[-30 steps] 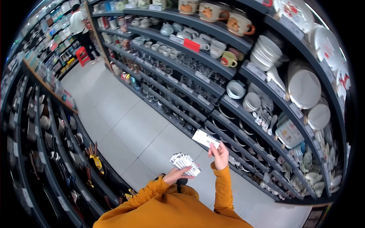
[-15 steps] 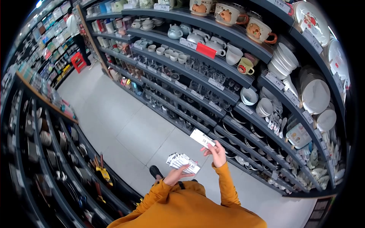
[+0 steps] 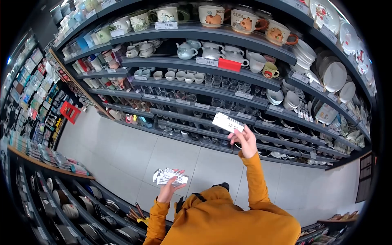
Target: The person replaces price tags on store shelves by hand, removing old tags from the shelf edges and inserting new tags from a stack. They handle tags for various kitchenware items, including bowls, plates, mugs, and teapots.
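Between the fingers and thumb of my right hand (image 3: 247,141) is a single white price tag (image 3: 227,122) with "38.50" printed on it, raised in front of the lower glassware shelves. Lower and to the left, my left hand (image 3: 168,190) grips a fanned stack of price tags (image 3: 166,176); the front one ends in ".80", its first digit partly hidden by my thumb. Both hands are in the air, apart from the shelves. On the shelf ahead sit teapots (image 3: 187,50), small cups (image 3: 189,78) and drinking glasses (image 3: 220,83).
Bear-pattern mugs (image 3: 211,16) stand on an upper shelf, with bowls (image 3: 275,97) and plates (image 3: 334,76) to the right. A red stool (image 3: 70,112) is on the aisle floor (image 3: 163,161) at left. Pans (image 3: 87,204) fill the rack behind my left side.
My view and body have turned toward the shelf. My right hand has risen with its tag, and my left hand has shifted left with the stack. The person at the far left is out of view.
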Tool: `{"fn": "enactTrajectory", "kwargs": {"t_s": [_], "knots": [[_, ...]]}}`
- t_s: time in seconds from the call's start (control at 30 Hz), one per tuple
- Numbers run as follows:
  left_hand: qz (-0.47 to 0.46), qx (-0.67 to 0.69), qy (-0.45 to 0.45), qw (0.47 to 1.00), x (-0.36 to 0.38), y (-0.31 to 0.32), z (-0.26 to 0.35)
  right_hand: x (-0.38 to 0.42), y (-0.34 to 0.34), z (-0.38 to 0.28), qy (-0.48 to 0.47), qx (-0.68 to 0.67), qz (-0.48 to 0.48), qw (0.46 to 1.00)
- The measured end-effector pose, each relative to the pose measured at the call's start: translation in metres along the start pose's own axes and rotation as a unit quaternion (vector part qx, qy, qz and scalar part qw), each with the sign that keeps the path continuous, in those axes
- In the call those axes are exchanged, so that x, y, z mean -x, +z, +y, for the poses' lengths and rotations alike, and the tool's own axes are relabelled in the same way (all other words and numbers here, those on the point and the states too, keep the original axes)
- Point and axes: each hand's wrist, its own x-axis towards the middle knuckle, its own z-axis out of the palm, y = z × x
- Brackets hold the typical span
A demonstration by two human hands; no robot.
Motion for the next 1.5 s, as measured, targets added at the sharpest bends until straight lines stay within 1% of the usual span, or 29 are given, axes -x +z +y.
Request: {"fn": "enactTrajectory", "kwargs": {"t_s": [0.13,0.27,0.33,0.4,0.57,0.6,0.67,0.7,0.8,0.93,1.0,1.13,1.2,1.27,1.37,1.43,1.5], "knots": [[0.001,0.049,-0.006,0.999,-0.015,-0.006,-0.002,-0.027,0.019,-0.007,-0.011,0.006,-0.013,1.0],[-0.047,0.104,-0.041,0.993,-0.042,0.014,-0.002,-0.057,0.031,-0.004,-0.002,0.005,-0.028,1.0],[-0.055,0.105,-0.045,0.992,-0.056,0.025,0.001,-0.071,0.034,-0.001,-0.002,0.003,-0.035,0.999],[-0.068,0.108,-0.054,0.99,-0.075,0.032,0.005,-0.089,0.032,0.004,-0.023,0.025,-0.039,0.999],[-0.084,0.095,-0.062,0.99,-0.132,0.035,0.021,-0.13,0.026,0.01,-0.027,0.022,-0.031,0.999],[-0.086,0.104,-0.046,0.99,-0.141,0.033,0.022,-0.133,0.026,0.01,-0.031,0.019,-0.026,0.999],[-0.1,0.078,-0.041,0.991,-0.151,0.037,0.042,-0.139,0.029,0.007,-0.04,0.016,-0.016,0.999],[-0.103,0.083,-0.061,0.989,-0.157,0.037,0.051,-0.141,0.028,0.008,-0.038,0.019,-0.002,0.999],[-0.118,0.065,-0.076,0.988,-0.175,0.03,0.063,-0.148,0.029,0.016,-0.053,0.022,0.054,0.997],[-0.161,0.058,-0.11,0.979,-0.196,0.009,0.075,-0.149,0.04,0.025,-0.065,0.054,0.083,0.993],[-0.192,0.055,-0.124,0.972,-0.203,-0.007,0.09,-0.152,0.051,0.034,-0.062,0.061,0.114,0.99],[-0.196,0.01,-0.108,0.975,-0.217,-0.057,0.131,-0.165,0.097,0.055,-0.05,0.054,0.155,0.985],[-0.207,-0.017,-0.085,0.975,-0.225,-0.091,0.15,-0.174,0.127,0.057,-0.045,0.054,0.139,0.988],[-0.201,-0.042,-0.093,0.974,-0.233,-0.127,0.165,-0.181,0.153,0.052,-0.049,0.061,0.124,0.989],[-0.178,-0.061,-0.088,0.978,-0.238,-0.162,0.183,-0.192,0.185,0.053,-0.058,0.055,0.13,0.988],[-0.166,-0.066,-0.093,0.979,-0.24,-0.176,0.195,-0.193,0.196,0.056,-0.047,0.05,0.123,0.99],[-0.163,-0.064,-0.092,0.98,-0.24,-0.182,0.202,-0.192,0.208,0.058,-0.057,0.058,0.133,0.988]]}}
